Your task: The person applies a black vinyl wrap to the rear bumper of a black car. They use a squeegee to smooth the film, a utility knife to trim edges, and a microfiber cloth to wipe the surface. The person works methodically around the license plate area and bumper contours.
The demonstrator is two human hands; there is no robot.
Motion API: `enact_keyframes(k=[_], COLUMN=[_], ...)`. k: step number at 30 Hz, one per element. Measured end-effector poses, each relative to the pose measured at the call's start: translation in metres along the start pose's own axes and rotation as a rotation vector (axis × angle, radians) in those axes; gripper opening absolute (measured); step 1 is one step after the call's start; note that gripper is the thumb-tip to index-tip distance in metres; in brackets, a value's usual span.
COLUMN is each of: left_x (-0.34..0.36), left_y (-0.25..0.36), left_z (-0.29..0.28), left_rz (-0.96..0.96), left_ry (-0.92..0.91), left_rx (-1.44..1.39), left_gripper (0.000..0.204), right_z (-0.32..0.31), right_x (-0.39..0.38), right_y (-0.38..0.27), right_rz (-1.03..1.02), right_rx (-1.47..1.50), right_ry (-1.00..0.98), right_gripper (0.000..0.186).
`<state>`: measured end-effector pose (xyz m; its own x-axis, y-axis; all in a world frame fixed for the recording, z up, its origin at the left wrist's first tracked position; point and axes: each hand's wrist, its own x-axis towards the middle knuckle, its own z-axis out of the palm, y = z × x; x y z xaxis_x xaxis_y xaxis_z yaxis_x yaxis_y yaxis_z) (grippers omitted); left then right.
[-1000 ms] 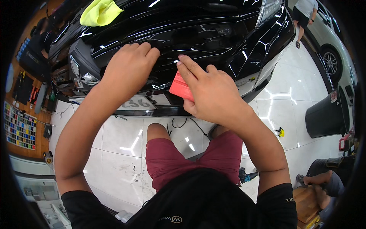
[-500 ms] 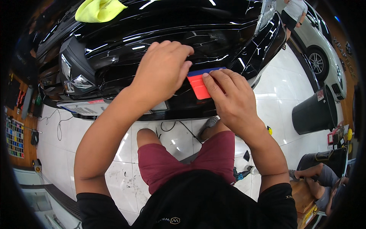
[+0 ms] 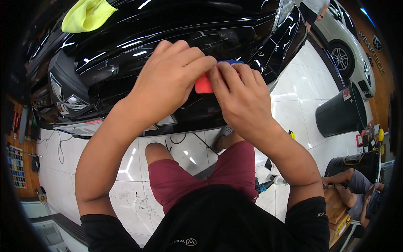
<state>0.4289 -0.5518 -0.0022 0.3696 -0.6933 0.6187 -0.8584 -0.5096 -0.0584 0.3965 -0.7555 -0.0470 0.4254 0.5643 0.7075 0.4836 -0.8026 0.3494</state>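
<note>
My right hand [image 3: 243,96] is closed round a red squeegee [image 3: 204,85] with a blue edge, held close to the glossy black front bumper [image 3: 197,110] of a car. My left hand [image 3: 172,77] is bent over just to the left, its fingers curled and the index fingertip meeting the squeegee's upper corner by my right fingers. Its thumb and whatever it pinches are hidden. Left of my hands are the car's emblem [image 3: 69,101] and the licence plate [image 3: 79,128], partly behind my left forearm.
A yellow cloth [image 3: 87,16] lies on the car's bonnet. To the right stand a dark bin [image 3: 341,112] and a white car [image 3: 357,54], with a person [image 3: 312,9] nearby. Another person [image 3: 357,191] sits at lower right. Cables [image 3: 178,138] lie on the tiled floor beneath the bumper.
My right hand has moved up and left with the squeegee. My left hand's fingers have come to meet it. The view has shifted slightly, with the cloth now further left.
</note>
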Motion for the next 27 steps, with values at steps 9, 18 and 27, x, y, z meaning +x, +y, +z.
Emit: enact_keyframes(k=[9,18,27], left_x=[-0.068,-0.104,-0.128], left_y=[0.004,0.005,-0.006], left_z=[-0.023,-0.010,-0.020], left_rz=[-0.355,-0.439,-0.520], left_ry=[0.195,0.139,0.178], left_rx=[0.055,0.249,0.331], left_gripper=[0.028,0.037,0.039], right_z=[-0.016,-0.017,0.005], right_x=[0.011,0.037,0.062], right_y=[-0.022,-0.028,-0.041], right_rz=[-0.033,0.052,-0.022], right_rx=[0.064,-0.014,0.154], right_ry=[-0.027,-0.129,-0.174], right_gripper=[0.042,0.039,0.042])
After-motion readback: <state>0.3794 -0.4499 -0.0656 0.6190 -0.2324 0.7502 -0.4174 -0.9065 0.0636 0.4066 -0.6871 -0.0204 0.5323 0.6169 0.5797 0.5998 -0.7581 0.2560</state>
